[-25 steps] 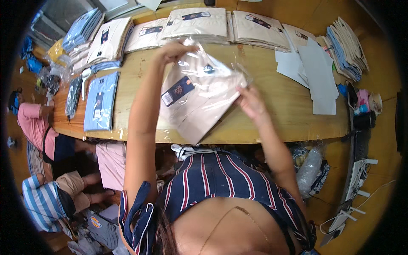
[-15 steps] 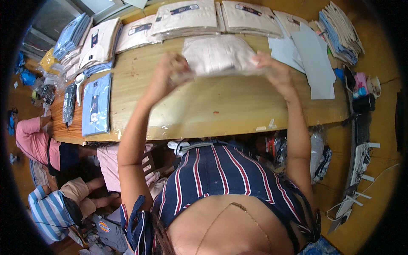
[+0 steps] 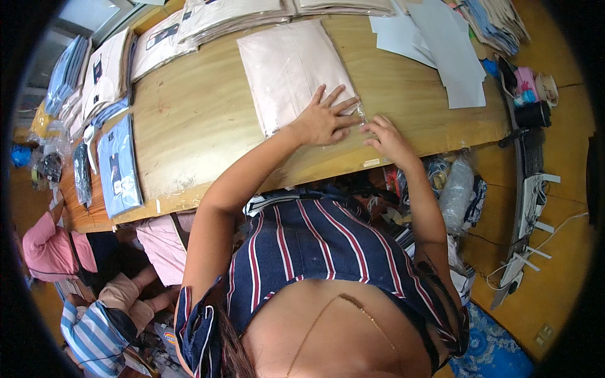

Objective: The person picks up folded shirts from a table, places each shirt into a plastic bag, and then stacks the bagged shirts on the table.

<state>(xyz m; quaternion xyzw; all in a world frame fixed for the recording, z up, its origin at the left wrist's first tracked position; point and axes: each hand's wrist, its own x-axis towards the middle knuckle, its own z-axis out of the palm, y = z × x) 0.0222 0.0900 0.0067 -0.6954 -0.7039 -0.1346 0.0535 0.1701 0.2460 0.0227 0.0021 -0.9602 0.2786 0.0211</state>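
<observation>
A folded pale pink garment in a clear plastic bag (image 3: 287,69) lies flat on the wooden table, slightly turned. My left hand (image 3: 322,121) presses on its near right part, fingers spread and palm down. Just right of it, at the bag's near right corner, is my right hand (image 3: 389,142). Its fingers are curled and closed on what looks like the edge of the clear plastic; the fingertips show only small.
Bagged pale garments (image 3: 230,19) line the far edge. A bagged blue garment (image 3: 118,165), a white-handled tool (image 3: 90,148) and blue stacks (image 3: 66,69) are left. White sheets (image 3: 435,44) lie right, near a black cup (image 3: 532,114). Two people (image 3: 57,249) are at lower left.
The bagged garment, held up between both hands before, now rests on the table. My left hand has come flat onto it, and my right hand has moved down to its near corner.
</observation>
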